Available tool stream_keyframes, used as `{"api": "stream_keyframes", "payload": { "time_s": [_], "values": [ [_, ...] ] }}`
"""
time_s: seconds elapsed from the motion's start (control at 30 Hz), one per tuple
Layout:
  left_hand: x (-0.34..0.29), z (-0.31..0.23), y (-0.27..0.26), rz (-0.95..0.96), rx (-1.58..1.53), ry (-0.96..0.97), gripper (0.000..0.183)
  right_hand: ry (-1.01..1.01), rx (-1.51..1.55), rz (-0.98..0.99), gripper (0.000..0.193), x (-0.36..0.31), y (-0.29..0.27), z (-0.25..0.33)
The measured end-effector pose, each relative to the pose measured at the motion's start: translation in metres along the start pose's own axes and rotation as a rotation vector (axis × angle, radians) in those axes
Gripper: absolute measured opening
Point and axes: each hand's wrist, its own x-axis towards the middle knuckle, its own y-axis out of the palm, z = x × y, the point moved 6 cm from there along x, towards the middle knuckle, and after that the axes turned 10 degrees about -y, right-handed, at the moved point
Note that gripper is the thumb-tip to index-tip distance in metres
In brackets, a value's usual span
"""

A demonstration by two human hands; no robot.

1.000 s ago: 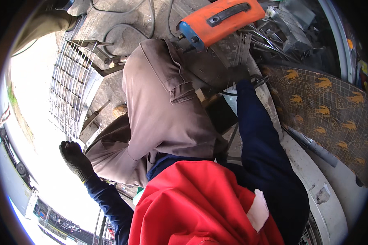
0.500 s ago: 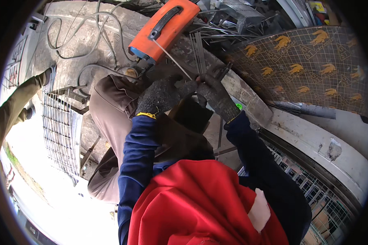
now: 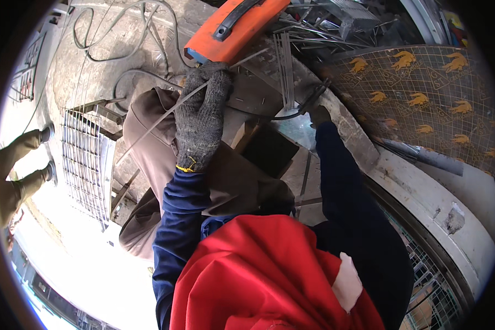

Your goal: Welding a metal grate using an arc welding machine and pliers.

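One thin welding rod [image 3: 165,115], light, stiff and springy, best gripped mid-length, sits pinched in the gloved left hand [image 3: 201,118], while the right hand [image 3: 319,115] fingers' state is hidden.

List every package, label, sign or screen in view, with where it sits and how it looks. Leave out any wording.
Printed sheet under wire mesh: upper right, dark brown, covered with repeated golden-yellow emblems.
Orange box-shaped machine with black handle: top centre, above the grey knitted-glove left hand; no label can be made out.
No screens or signs show.
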Motion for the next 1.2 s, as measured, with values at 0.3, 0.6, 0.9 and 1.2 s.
{"api": "stream_keyframes", "payload": {
  "time_s": [0.3, 0.6, 0.9, 1.2],
  "values": [
    [-0.025, -0.017, -0.087, -0.243, 0.41, 0.31, 0.034, -0.078, 0.073, 0.153, 0.037, 0.054, 0.052, -0.004],
    [-0.009, -0.001, -0.063, -0.268, -0.443, -0.3, 0.057, 0.094, 1.054, -0.168, 0.031, -0.009, 0.003, 0.047],
    [0.012, 0.015, -0.05, 0.045, -0.067, 0.123, 0.033, -0.555, 1.094, 0.141, 0.068, -0.187, -0.044, 0.21],
    [-0.012, -0.001, -0.043, 0.061, 0.41, 0.13, 0.026, -1.16, 0.142, 0.073, 0.079, -0.264, -0.012, 0.303]
  ]
}}
